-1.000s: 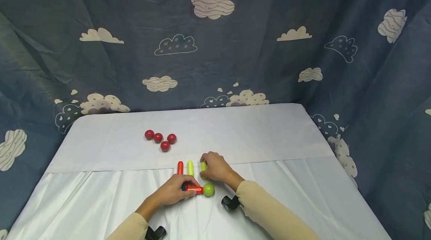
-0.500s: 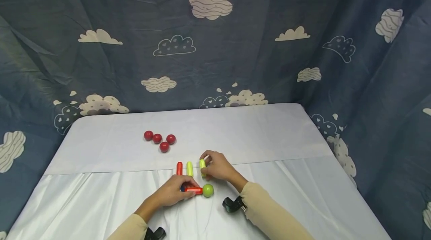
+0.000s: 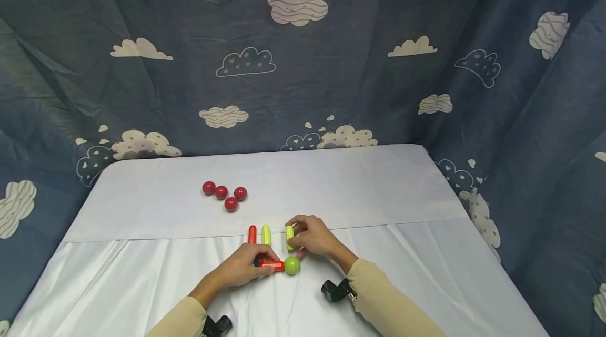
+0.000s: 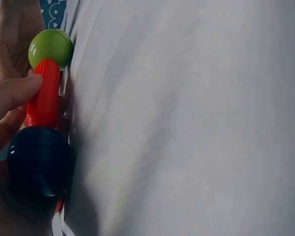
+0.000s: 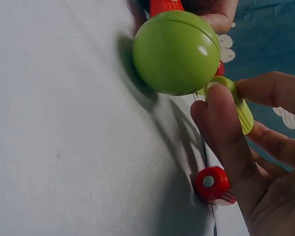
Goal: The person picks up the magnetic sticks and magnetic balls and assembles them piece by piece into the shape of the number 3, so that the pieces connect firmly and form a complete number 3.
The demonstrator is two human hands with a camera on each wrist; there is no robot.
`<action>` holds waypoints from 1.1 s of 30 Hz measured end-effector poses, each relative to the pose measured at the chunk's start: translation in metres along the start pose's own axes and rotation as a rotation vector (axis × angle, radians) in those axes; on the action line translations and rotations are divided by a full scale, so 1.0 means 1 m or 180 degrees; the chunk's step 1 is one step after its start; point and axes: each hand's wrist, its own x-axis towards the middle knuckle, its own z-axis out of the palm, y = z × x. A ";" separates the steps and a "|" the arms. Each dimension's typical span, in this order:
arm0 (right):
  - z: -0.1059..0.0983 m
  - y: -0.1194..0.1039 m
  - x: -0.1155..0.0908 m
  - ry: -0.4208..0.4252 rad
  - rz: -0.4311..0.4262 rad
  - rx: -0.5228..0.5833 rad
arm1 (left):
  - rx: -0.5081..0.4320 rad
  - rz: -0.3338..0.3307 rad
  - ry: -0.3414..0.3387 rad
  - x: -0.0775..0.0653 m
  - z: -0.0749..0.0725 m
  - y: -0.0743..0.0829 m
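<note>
In the head view my left hand (image 3: pixel 240 267) grips a red ribbed stick (image 3: pixel 273 266) that lies sideways. At its right end sits a green ball (image 3: pixel 292 265); at the other end the left wrist view shows a dark blue ball (image 4: pixel 42 160), mostly covered by my hand in the head view. My right hand (image 3: pixel 316 237) pinches a yellow-green stick (image 3: pixel 290 238) between thumb and fingers, just beyond the green ball. In the right wrist view the lower end of this stick (image 5: pixel 243 115) partly disappears behind the thumb and fingers.
Beyond my left hand lie another red stick (image 3: pixel 252 234) and a second yellow-green stick (image 3: pixel 266 234). Several red balls (image 3: pixel 231 204) are grouped farther back on the white-covered table (image 3: pixel 350 190). A dark blue cloud-patterned curtain (image 3: pixel 303 79) surrounds the table's back and sides.
My right hand has shifted slightly right with the yellow-green stick, whose tilt has changed a little. My left hand keeps its hold on the red stick, with the green ball still at its end.
</note>
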 end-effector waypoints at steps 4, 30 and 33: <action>-0.003 0.000 0.000 -0.0077 -0.0041 -0.0022 | -0.0010 0.0020 -0.0014 0.001 -0.001 -0.001; -0.004 0.004 -0.002 -0.0255 -0.0092 -0.0171 | 0.0014 0.0034 -0.0045 0.001 -0.001 0.000; -0.005 0.004 -0.002 -0.0251 -0.0108 -0.0210 | 0.0007 0.0030 -0.0043 0.001 -0.002 0.000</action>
